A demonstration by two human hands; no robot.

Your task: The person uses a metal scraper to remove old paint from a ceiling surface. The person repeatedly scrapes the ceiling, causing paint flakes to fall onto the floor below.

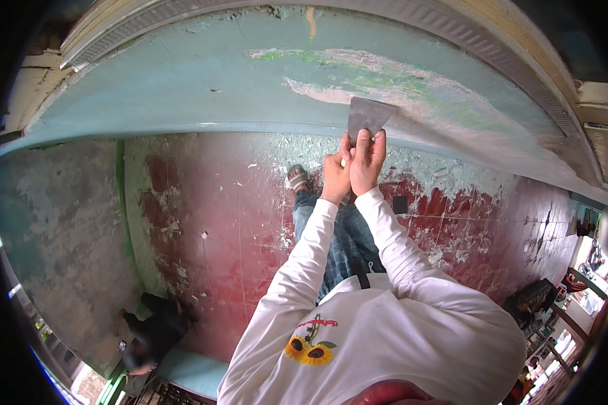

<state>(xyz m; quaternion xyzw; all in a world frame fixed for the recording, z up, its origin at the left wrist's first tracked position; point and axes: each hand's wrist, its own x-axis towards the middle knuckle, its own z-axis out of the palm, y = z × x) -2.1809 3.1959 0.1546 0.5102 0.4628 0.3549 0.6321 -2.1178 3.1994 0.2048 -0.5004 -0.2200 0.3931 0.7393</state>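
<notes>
Both hands are together on a putty knife, a flat scraper with a wide metal blade [367, 115]. My left hand [336, 174] closes round its handle, of which a small pale bit shows between the fingers. My right hand [367, 162] presses the blade from below, thumb and fingers spread along it. The blade's wide edge touches the blue-green painted wall [182, 91] at the lower rim of a long scraped patch [410, 86], where pinkish and green layers show. Most of the handle is hidden by the fingers.
Paint flakes lie on the red tiled floor [218, 212] around my sandalled foot [297, 178]. A dark square piece [400, 204] lies right of my legs. Another person in dark clothes [157, 324] is at lower left, near a pale blue bench-like surface [195, 372]. Cluttered furniture [532, 304] stands at right.
</notes>
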